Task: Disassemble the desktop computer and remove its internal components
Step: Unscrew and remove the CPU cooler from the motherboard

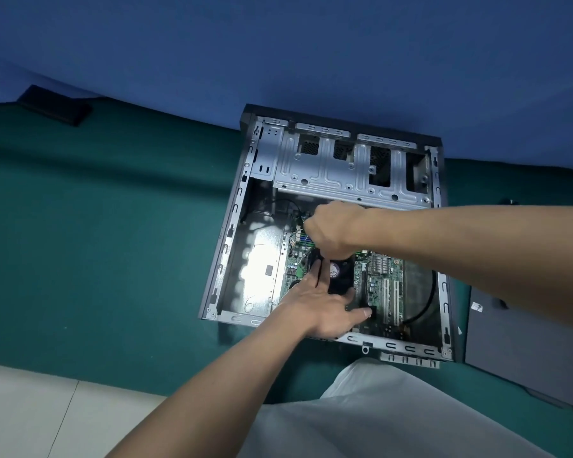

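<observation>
Cooler fan [339,274] under curled right grip [334,229], left grip [318,305] flat alongside

The computer case [229,233] lies flat on its side on the green tabletop [113,226], with its side open upward. It is grey metal with a dark outer shell. At the far end is the silver drive cage [328,170], with dark cut-outs. Nearer, the green motherboard [377,285] sits in the case, with a small silver heatsink [381,262] and two white slots [392,302]. A black fan [339,274] with a round label sits on the board, partly under the left hand [325,305] and the right hand [334,229]. A black cable [424,302] curves along the right wall. The left part of the case floor is bare, shining metal.
</observation>
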Motion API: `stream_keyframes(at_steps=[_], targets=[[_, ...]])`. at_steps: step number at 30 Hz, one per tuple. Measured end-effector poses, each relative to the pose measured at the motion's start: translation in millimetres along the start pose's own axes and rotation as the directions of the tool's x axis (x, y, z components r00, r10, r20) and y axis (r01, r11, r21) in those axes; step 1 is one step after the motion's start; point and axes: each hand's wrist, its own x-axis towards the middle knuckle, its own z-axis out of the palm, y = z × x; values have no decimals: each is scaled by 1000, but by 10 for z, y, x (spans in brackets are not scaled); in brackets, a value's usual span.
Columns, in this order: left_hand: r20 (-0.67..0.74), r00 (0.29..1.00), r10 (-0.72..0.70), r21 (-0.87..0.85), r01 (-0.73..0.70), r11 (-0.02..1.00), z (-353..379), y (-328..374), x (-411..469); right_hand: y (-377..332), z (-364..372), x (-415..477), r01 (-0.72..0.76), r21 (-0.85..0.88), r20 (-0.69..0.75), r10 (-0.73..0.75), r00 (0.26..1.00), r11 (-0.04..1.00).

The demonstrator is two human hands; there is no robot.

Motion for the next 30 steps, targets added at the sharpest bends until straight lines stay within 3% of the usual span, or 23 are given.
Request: stream_keyframes(at_steps=[2,4,6,8,9,10,11,12,13,15,17,19,20,22,24,26,28,29,30], targets=[[5,1000,4,34,-4,999,3,0,7,-33,17,-22,160,-397,-74,-205,976,904],[21,1000,21,63,-22,998,2,3,8,-76,-11,11,224,-502,-97,-311,945,835],[16,1000,11,39,-11,999,1,2,3,-95,-73,64,210,-296,-144,-261,955,932],[4,1000,-9,-4,9,1000,-2,-2,-8,-99,-111,107,106,128,-151,-86,985,986],[1,1000,-11,-14,11,1000,-6,-1,-14,-81,-115,135,13,352,-106,27,994,936],[-1,1000,-9,-22,9,1000,-6,5,-19,-55,-105,156,-118,571,-11,151,988,812],[-5,1000,-5,-29,5,1000,-2,12,-21,-22,-91,172,-271,732,138,253,958,625],[-9,1000,-3,-33,3,999,-4,13,-25,10,-80,170,-408,782,293,300,908,471],[-11,1000,-3,-35,2,999,-6,10,-29,31,-83,151,-495,759,398,300,867,423],[-7,1000,-1,-39,0,999,-3,11,-29,56,-70,137,-495,700,417,269,868,514],[-1,1000,-6,-27,6,1000,-7,11,-20,19,-60,115,-349,583,254,243,936,734],[1,1000,-2,1,2,1000,0,6,-3,-27,-45,60,-148,298,42,142,989,943],[-3,1000,1,17,-1,1000,3,7,3,-54,-34,24,-55,114,-21,58,998,992],[-9,1000,1,24,-1,1000,-2,4,2,-97,-38,13,124,-265,-111,-157,981,956],[4,1000,1,2,-1,1000,-11,-4,-8,-132,-59,47,208,-412,-137,-286,948,887],[13,1000,-6,-19,7,1000,-13,-3,-18,-151,-85,94,201,-282,-166,-254,953,938],[7,1000,-6,-6,6,1000,-14,8,-23,-147,-100,138,99,87,-155,-85,984,991],[4,1000,-5,-4,5,1000,-15,12,-28,-116,-102,163,8,292,-112,26,993,956],[2,1000,-5,-10,5,1000,-17,15,-33,-77,-90,194,-123,496,-12,148,989,859]])
